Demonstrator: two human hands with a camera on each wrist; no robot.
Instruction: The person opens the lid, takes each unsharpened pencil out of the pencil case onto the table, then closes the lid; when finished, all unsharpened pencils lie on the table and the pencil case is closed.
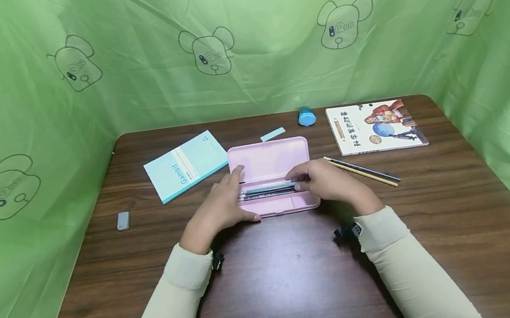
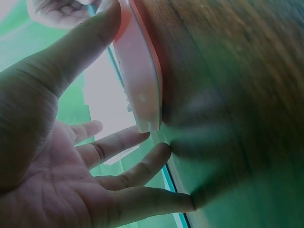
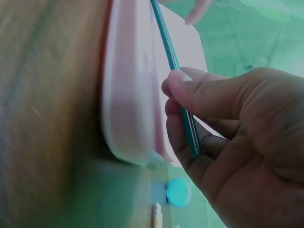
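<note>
Nearest: 2 cream sleeves (image 1: 168, 305) come in over the dark wood desk (image 1: 300, 282), each wrist wearing a small black strap-on unit. Left hand (image 1: 220, 209) lies on the left end of an open pink pencil case (image 1: 272, 178); thumb along the near rim, fingers spread and fairly straight over the left edge, gripping nothing. The left wrist view confirms it: palm wide, thumb (image 2: 80, 45) against the pink shell, other fingers loose beside it. Right hand (image 1: 328, 181) sits at the case's right end, fingers curled, pinching a teal pencil (image 3: 178, 90) between thumb and fingertips, as the right wrist view shows plainly; the pencil runs along the case's length, just above the tray. In the head view dark pens or pencils (image 1: 266, 192) lie in the near tray between the 2 hands; their exact count cannot be told. The case stands mid-desk, lid (image 1: 268, 158) folded back flat toward the far side. Right of the case, near the right hand but apart from it: 2 loose pencils (image 1: 363, 171) lying side by side on a diagonal. Left, well apart: a grey eraser (image 1: 123, 220). Farther back, left: a light blue notebook (image 1: 186, 165) marked "Gambit". Behind the lid: a small pale blue strip (image 1: 272, 134), then a blue round sharpener (image 1: 306, 117). Far right: an illustrated book (image 1: 376, 126). Beyond all, green cloth with bear outlines (image 1: 239, 37)
</note>
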